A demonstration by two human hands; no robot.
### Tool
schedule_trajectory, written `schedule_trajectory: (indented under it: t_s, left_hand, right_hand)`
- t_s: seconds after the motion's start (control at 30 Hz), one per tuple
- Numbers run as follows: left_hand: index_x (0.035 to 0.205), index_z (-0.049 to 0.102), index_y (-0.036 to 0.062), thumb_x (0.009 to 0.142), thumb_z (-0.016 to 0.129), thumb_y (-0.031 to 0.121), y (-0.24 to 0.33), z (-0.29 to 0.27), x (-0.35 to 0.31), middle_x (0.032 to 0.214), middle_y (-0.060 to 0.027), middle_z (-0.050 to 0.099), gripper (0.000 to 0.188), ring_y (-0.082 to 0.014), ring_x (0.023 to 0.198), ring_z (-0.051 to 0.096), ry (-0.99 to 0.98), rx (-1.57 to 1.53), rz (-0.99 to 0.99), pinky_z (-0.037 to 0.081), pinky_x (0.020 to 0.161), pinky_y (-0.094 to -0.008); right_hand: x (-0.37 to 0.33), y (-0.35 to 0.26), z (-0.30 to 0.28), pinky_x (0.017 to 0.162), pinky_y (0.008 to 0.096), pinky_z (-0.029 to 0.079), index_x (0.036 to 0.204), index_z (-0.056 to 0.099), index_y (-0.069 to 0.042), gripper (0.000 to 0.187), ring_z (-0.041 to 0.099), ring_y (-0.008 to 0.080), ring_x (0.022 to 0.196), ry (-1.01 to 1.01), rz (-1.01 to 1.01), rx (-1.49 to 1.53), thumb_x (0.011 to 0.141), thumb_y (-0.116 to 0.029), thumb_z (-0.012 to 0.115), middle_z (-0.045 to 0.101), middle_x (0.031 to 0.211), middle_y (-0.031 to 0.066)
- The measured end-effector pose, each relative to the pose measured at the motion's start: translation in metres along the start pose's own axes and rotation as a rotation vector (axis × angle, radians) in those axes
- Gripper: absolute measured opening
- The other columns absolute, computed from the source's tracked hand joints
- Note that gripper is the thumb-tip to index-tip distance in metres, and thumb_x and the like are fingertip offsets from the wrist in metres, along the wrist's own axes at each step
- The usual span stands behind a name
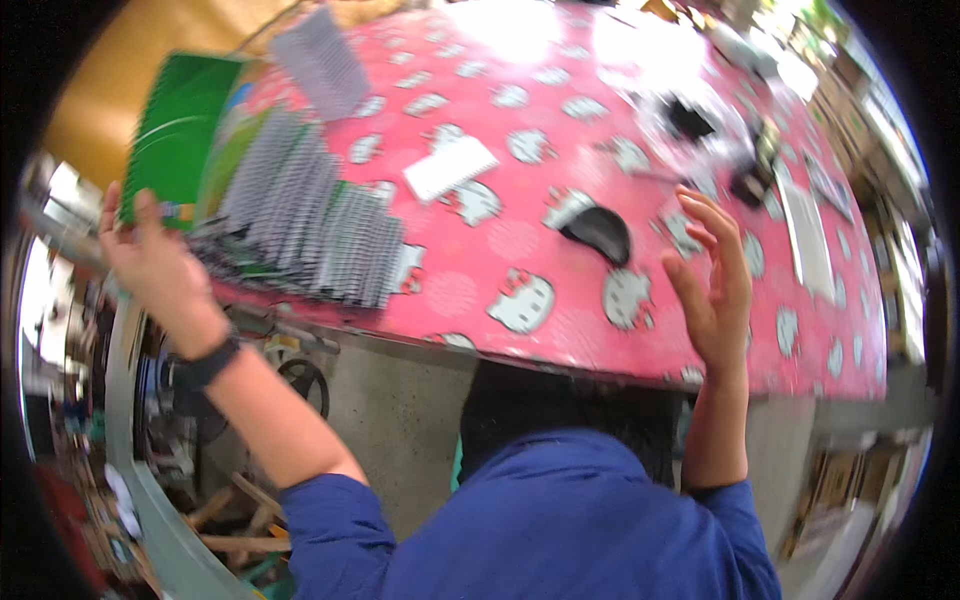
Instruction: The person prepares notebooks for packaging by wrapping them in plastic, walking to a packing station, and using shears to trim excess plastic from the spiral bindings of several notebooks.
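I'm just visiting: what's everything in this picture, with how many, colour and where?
Table: one, pink with white cat heads, centre
Green notebook: one, green, far left
Notebook row: several, pale edges with some green, table's left
Pale block: one, grey, behind the row
Small pad: one, white, left of table centre
Curved object: one, black, table centre
Plastic bag: one, clear, upper right
White strip: one, white, table's right
Wood pieces: several, brown, lower left
Rim clutter: too blurred
Wristband: one, black, left wrist
Shirt: one, blue, bottom centre
Left hand: one, bare, holding the green notebook
Right hand: one, bare, open above table's right
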State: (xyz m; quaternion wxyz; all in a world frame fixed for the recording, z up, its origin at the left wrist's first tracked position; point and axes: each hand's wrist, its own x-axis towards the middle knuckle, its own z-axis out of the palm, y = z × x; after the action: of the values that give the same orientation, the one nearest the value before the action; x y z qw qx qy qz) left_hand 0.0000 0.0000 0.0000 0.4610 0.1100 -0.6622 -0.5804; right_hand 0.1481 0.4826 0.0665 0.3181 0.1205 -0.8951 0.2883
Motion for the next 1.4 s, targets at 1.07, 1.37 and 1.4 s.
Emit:
schedule_trajectory:
  t_s: [1.07, 1.37, 1.4]
  left_hand:
    - [0.107, 0.058, 0.0008, 0.089, 0.056, 0.014, 0.000, 0.063, -0.261, 0.108, -0.0139, 0.056, 0.023, -0.0271, 0.099, 0.053, -1.383, 0.247, 0.583, 0.041, 0.086, -0.0360]
    - [0.094, 0.058, 0.0001, 0.089, 0.054, 0.013, -0.002, 0.078, -0.283, 0.094, -0.0115, 0.051, 0.014, -0.0237, 0.087, 0.050, -1.312, 0.354, 0.724, 0.041, 0.076, -0.0345]
    - [0.094, 0.057, 0.0000, 0.089, 0.054, 0.014, -0.001, 0.080, -0.283, 0.094, -0.0115, 0.051, 0.015, -0.0241, 0.087, 0.050, -1.301, 0.385, 0.720, 0.041, 0.076, -0.0348]
  right_hand:
    - [-0.230, 0.145, 0.002, 0.063, 0.0327, 0.047, 0.075, 0.063, -0.010, 0.006, 0.056, 0.0200, 0.072, 0.536, 0.391, -0.532, 0.073, -0.016, 0.061, 0.059, 0.072, 0.0015]
    - [-0.239, 0.151, 0.000, 0.057, 0.0309, 0.046, 0.073, 0.061, -0.009, 0.005, 0.055, 0.0199, 0.064, 0.552, 0.342, -0.507, 0.068, -0.009, 0.060, 0.058, 0.069, 0.0015]
    - [-0.238, 0.154, 0.000, 0.056, 0.0306, 0.046, 0.073, 0.061, -0.009, 0.006, 0.054, 0.0200, 0.064, 0.559, 0.330, -0.512, 0.067, -0.008, 0.060, 0.058, 0.069, 0.0015]
